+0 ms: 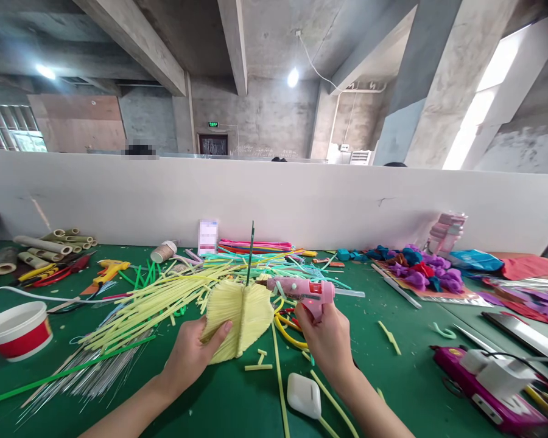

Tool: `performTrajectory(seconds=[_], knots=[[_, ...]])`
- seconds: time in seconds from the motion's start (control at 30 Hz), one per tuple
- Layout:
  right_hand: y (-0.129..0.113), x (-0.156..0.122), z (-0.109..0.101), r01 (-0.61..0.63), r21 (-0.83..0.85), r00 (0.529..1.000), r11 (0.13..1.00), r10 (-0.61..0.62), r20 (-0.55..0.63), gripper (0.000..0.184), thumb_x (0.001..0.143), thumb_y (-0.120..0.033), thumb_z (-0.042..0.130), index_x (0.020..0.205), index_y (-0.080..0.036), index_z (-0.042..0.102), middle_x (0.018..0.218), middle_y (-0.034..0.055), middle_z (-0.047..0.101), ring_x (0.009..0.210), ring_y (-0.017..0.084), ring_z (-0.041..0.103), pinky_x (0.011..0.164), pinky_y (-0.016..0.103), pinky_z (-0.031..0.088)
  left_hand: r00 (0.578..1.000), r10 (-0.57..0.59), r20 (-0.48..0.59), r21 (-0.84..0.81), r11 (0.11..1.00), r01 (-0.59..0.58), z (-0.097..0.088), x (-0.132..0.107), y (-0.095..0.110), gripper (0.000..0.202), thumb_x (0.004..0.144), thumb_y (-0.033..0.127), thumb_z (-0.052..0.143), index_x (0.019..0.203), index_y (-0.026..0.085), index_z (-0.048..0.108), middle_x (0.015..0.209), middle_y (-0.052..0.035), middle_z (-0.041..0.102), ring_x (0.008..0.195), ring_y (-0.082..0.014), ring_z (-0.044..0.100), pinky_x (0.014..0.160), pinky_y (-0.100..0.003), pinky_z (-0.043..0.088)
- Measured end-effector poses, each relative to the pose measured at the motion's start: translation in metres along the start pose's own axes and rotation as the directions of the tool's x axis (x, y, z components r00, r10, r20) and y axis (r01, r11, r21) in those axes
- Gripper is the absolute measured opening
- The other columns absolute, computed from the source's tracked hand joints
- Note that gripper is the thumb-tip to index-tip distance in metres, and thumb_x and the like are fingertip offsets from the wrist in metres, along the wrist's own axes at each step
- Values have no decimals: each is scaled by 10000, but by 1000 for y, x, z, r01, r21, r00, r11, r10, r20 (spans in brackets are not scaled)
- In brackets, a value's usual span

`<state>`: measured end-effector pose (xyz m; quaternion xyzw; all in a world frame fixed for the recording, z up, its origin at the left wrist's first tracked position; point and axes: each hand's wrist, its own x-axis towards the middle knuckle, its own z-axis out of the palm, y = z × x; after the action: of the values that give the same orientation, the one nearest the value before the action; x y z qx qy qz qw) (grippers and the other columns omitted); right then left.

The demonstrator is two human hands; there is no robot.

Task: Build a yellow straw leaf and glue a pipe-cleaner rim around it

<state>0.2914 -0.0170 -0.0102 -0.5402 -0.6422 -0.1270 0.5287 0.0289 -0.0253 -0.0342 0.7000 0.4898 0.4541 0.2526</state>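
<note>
My left hand (192,350) grips a pale yellow leaf shape (256,322) made of pipe cleaners, its thumb lying on the front. A thin dark green stem (251,252) sticks up from the top of the leaf. In my right hand (329,340) is a pink hot glue gun (308,290), its nozzle close to the base of the stem. A clear glue stick (351,293) juts from the gun's rear. I cannot tell whether the nozzle touches the leaf.
Yellow pipe cleaners (159,292) lie heaped behind the left hand. A paper cup (16,331) stands at left, near a yellow glue gun (109,271). A white earbud case (304,394) sits in front. At right are a purple power strip (488,389) and purple pieces (438,267). A partition (274,194) rises behind.
</note>
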Motion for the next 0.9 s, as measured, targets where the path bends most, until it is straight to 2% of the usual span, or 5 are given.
performTrajectory(seconds=[0.27, 0.47, 0.9], knots=[[0, 1, -1, 20, 11, 1000, 1000, -20, 9, 507, 887, -354, 483, 1285, -42, 456, 545, -29, 571, 413, 133, 434, 415, 234, 371, 1000, -14, 0, 9, 1000, 14, 0, 0, -2, 368, 908, 448, 574, 864, 111, 718, 749, -77, 753, 648, -190, 686, 548, -212, 493], [-2, 2, -2, -28, 27, 1000, 999, 27, 14, 362, 884, -386, 475, 1108, -116, 562, 551, -15, 574, 403, 130, 440, 408, 232, 357, 1000, -17, 5, -5, 1000, 17, 0, 0, -2, 370, 910, 448, 572, 868, 110, 716, 752, -77, 753, 656, -191, 684, 552, -211, 497], [7, -1, 1, -3, 20, 1000, 1000, 3, 8, 249, 899, -378, 487, 1020, -174, 560, 591, -15, 578, 458, 134, 478, 442, 232, 373, 1000, 2, 0, -3, 1000, -2, 0, 0, -1, 365, 910, 447, 574, 875, 117, 725, 774, -74, 762, 688, -201, 701, 579, -214, 508]])
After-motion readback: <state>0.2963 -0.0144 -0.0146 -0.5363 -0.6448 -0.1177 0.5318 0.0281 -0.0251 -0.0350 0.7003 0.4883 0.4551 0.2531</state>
